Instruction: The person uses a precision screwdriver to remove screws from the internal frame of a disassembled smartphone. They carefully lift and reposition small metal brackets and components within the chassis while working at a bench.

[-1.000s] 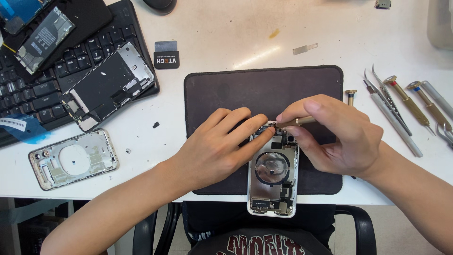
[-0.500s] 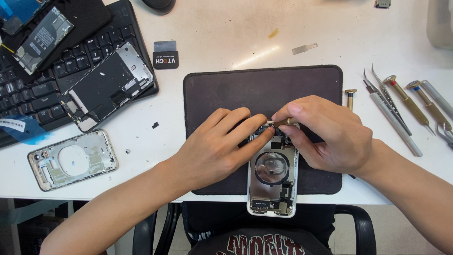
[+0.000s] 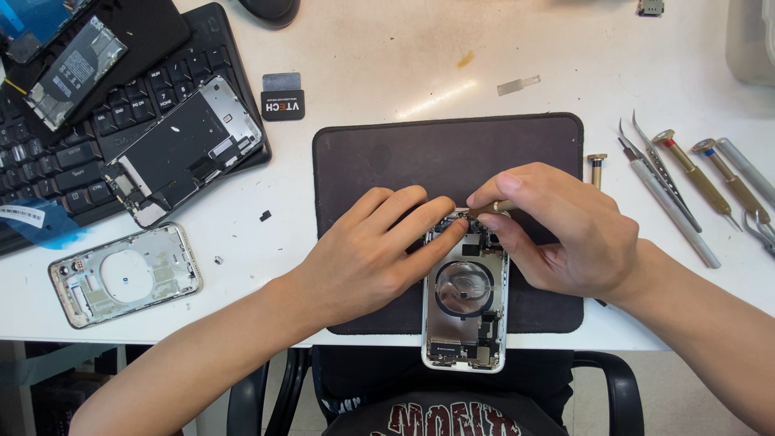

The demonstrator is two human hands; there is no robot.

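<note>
Near the tabletop's left edge a black keyboard (image 3: 48,161) carries a flat phone screen assembly (image 3: 182,149) with a dull metal back. Toward the front left corner lies an empty phone frame (image 3: 125,273), pale metal with a round cut-out. A dark matte mat (image 3: 387,153), rectangular with rounded corners, sits at the middle of the front edge. On it lies the opened phone housing (image 3: 466,311), silver-sided with a circular coil, its lower end overhanging the front edge. The left hand (image 3: 367,254) rests on the housing's upper left, fingertips (image 3: 452,230) pressing its top corner. The right hand (image 3: 561,234) is pinched shut around a slim brass-handled screwdriver (image 3: 492,208), whose tip meets the housing's top end just beside the left fingertips. Toward the right edge lie tweezers (image 3: 654,161) and more brass-handled screwdrivers (image 3: 698,182).
</note>
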